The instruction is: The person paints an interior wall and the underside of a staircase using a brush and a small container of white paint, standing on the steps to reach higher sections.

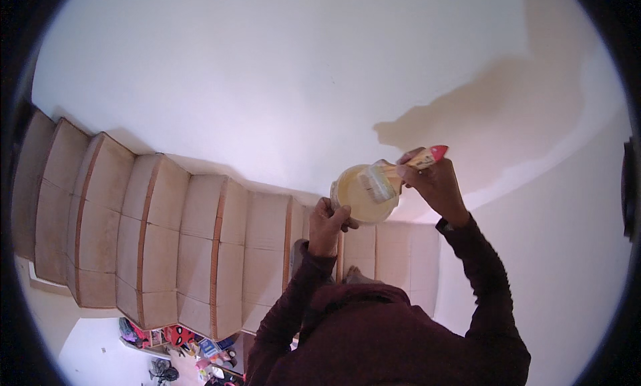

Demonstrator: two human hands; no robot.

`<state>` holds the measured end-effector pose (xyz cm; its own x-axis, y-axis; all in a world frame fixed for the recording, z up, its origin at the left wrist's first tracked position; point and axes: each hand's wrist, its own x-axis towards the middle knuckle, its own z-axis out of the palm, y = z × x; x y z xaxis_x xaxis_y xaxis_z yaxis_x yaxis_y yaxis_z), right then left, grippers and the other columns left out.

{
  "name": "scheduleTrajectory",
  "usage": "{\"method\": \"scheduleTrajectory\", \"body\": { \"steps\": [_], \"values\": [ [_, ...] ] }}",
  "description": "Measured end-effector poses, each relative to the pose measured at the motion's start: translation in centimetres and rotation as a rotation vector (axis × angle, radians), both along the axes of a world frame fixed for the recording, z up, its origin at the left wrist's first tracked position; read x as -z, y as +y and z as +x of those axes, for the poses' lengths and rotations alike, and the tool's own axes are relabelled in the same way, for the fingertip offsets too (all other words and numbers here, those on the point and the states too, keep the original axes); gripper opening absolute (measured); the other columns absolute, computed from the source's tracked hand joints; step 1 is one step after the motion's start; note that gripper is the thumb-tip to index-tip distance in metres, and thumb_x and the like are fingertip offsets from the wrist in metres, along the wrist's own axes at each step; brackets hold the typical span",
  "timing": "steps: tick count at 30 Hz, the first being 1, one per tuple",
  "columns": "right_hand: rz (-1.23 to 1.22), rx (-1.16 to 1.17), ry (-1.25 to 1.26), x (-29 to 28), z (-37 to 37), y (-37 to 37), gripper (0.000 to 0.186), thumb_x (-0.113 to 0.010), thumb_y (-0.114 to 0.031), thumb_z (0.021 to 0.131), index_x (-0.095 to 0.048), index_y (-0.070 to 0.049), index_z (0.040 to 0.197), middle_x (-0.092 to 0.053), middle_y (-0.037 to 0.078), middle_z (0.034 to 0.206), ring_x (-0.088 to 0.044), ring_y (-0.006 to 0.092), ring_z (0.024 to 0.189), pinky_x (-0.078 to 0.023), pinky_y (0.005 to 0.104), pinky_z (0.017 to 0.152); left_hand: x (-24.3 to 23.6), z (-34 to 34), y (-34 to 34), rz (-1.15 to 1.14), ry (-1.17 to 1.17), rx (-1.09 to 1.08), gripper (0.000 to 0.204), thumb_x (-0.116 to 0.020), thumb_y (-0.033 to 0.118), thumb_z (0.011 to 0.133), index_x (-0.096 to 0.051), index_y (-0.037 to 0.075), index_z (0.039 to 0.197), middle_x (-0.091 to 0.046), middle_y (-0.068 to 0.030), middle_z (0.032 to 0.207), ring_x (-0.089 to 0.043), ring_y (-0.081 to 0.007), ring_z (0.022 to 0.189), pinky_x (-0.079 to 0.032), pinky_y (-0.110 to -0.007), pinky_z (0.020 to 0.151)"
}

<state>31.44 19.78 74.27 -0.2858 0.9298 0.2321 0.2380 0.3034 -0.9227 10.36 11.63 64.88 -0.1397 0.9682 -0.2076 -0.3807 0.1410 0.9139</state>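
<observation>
My left hand (327, 227) holds a round pot (358, 208) of pale yellowish liquid by its left side, fingers closed on the rim. My right hand (434, 185) grips the wooden handle of a wide, red-tipped paintbrush (378, 182), whose head is over the pot, low at or in the liquid; exactly how deep I cannot tell. Beyond both hands is a white wall (280, 79), with a shadow and a beige patch on the right.
A tiled staircase (193, 239) runs along the wall, climbing or descending to the left, and my feet (354, 275) are on it below me. At the lower left, past the stair edge, lie mixed items (207, 349) and a black fan (162, 370). Another white wall (554, 259) stands at my right.
</observation>
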Motion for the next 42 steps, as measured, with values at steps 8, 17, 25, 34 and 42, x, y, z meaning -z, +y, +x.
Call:
{"method": "scheduleTrajectory", "body": {
  "steps": [8, 17, 25, 34, 42],
  "values": [
    [-0.717, 0.185, 0.842, 7.6, 2.2, -0.1, 0.018, -0.064, -0.024, 0.088, -0.058, -0.007, 0.087, -0.058, 0.002, 0.071, -0.06, 0.0134, 0.063, -0.054, 0.0271, 0.06, 0.6, -0.5, 0.4, 0.014, -0.037, -0.049, 0.023, -0.063, 0.016, 0.083, -0.049, 0.0, 0.092, -0.061, -0.0096, 0.072, -0.06, -0.0147, 0.056, -0.045, -0.025, 0.053],
    [-0.681, -0.111, 1.242, 1.4, 1.9, 2.8, 0.01, -0.054, -0.018, 0.094, -0.057, -0.01, 0.101, -0.062, 0.002, 0.089, -0.062, 0.0151, 0.079, -0.054, 0.0342, 0.075, 1.3, -1.5, 0.0, -0.038, -0.083, -0.064, 0.026, -0.064, 0.012, 0.08, -0.052, -0.006, 0.094, -0.064, -0.0165, 0.081, -0.064, -0.0229, 0.066, -0.052, -0.032, 0.059],
    [0.924, 0.036, 0.999, -30.4, 1.3, 7.8, 0.019, -0.06, -0.016, 0.091, -0.059, -0.003, 0.105, -0.061, 0.006, 0.099, -0.061, 0.0142, 0.089, -0.055, 0.035, 0.075, 3.7, -2.7, -1.1, 0.02, -0.08, -0.088, 0.021, -0.063, 0.013, 0.08, -0.053, -0.005, 0.088, -0.062, -0.012, 0.067, -0.061, -0.0198, 0.056, -0.05, -0.029, 0.053],
    [1.309, 0.232, 0.641, -34.6, 5.6, 13.1, 0.025, -0.063, -0.008, 0.086, -0.059, 0.008, 0.104, -0.064, 0.013, 0.097, -0.065, 0.0188, 0.081, -0.058, 0.0319, 0.072, 6.7, -3.8, -2.4, -0.017, -0.018, -0.111, 0.026, -0.063, 0.014, 0.079, -0.056, -0.007, 0.093, -0.062, -0.0117, 0.066, -0.06, -0.0186, 0.054, -0.051, -0.03, 0.051],
    [1.175, -0.005, 0.708, -34.7, 1.5, 10.6, 0.027, -0.066, -0.014, 0.086, -0.06, 0.005, 0.103, -0.064, 0.012, 0.096, -0.066, 0.0197, 0.082, -0.058, 0.0331, 0.073, 7.1, -2.9, -3.6, 0.091, -0.054, -0.156, 0.021, -0.064, 0.021, 0.086, -0.049, 0.009, 0.079, -0.059, -0.0053, 0.06, -0.048, -0.0087, 0.049, -0.038, -0.022, 0.045]
  ]
}}
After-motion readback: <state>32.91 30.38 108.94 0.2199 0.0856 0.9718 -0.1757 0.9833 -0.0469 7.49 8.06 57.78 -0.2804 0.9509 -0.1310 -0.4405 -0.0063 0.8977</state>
